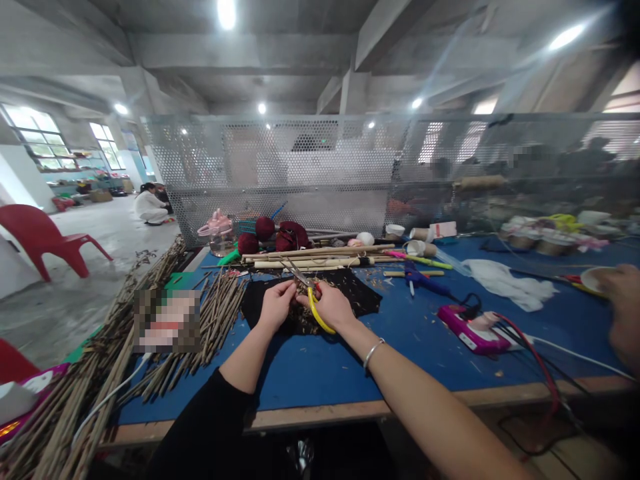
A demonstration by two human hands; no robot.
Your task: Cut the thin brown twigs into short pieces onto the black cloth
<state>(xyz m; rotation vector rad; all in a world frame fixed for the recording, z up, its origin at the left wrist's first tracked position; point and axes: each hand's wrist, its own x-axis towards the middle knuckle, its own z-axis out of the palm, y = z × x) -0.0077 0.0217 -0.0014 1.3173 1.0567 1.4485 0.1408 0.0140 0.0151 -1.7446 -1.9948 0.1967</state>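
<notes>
Gripping: the right hand (334,305) was wrapped round yellow-handled scissors (313,305) above the black cloth (369,300).
Left hand (278,304): thumb and fingertips met beside the blades; anything pinched there was too small to tell.
Brown scraps (306,327): littered the cloth, so some snipping seemed done.
Sticks (216,321): lay heaped left of the cloth; how much work remained was unclear.

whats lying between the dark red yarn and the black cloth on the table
In the head view, several pale sticks lie crosswise between the dark red yarn and the black cloth.
</notes>
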